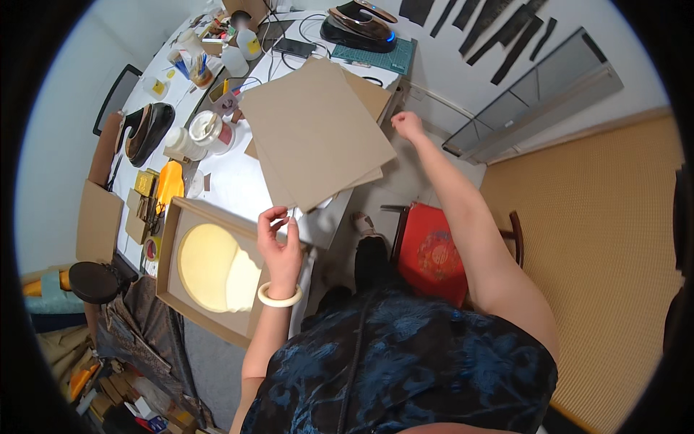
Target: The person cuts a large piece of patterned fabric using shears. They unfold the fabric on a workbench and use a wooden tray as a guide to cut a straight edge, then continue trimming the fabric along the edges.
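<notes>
Several stacked grey-brown cardboard sheets (314, 134) lie on the table, overhanging its right edge. My left hand (280, 242), with a cream bangle at the wrist, is raised by the sheets' near corner. Its fingers are bent and apart, and nothing shows between them. Past the sheets' right side, my right hand (409, 126) hangs in the air beyond the table corner, fingers curled in with nothing visible in them. Left of my left hand sits an open shallow cardboard box (168, 253), holding a round cream-coloured piece (206, 264) and a paler folded one.
White tubs (211, 132), an iron (150, 134) and an orange cloth (170, 184) stand along the table's left side. At the back, another iron (358, 29) rests by a green cutting mat (383, 54). A red-seated chair (430, 249) is to my right.
</notes>
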Tool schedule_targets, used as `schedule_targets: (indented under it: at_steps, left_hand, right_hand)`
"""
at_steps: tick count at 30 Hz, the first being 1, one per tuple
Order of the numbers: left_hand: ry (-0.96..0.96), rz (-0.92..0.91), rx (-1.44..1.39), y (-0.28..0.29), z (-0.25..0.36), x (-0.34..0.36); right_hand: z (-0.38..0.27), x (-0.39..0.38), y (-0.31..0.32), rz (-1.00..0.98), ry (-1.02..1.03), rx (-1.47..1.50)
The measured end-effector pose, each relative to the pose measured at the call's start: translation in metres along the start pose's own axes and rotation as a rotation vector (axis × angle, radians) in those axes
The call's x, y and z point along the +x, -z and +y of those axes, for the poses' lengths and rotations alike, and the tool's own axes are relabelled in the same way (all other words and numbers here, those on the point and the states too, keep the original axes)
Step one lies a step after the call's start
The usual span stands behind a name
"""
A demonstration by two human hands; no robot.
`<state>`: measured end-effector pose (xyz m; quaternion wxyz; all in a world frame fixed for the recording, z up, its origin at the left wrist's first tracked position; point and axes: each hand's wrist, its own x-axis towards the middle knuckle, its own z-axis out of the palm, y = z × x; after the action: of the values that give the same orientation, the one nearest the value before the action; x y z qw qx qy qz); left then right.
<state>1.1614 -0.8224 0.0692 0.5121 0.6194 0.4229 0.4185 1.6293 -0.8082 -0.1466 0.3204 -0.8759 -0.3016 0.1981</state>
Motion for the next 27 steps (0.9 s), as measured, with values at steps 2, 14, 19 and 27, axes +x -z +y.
schedule_targets:
  at_steps: [2,14,19,27]
  left_hand:
    - [0.057,-0.052,0.184,-0.025,-0.039,0.012]
    - [-0.1,-0.617,1.331,-0.178,-0.17,0.071]
    - [-0.043,-0.56,1.347,-0.184,-0.178,0.068]
    - [0.049,-0.52,1.118,-0.174,-0.167,0.096]
  right_hand:
    - [-0.015,0.063,-0.005,0.069,0.065,-0.104]
    - [-0.044,0.218,-0.035,-0.218,0.416,-0.359]
    - [-0.11,0.231,0.051,0.039,0.632,-0.293]
    - [-0.151,0.193,0.177,0.286,0.577,0.3]
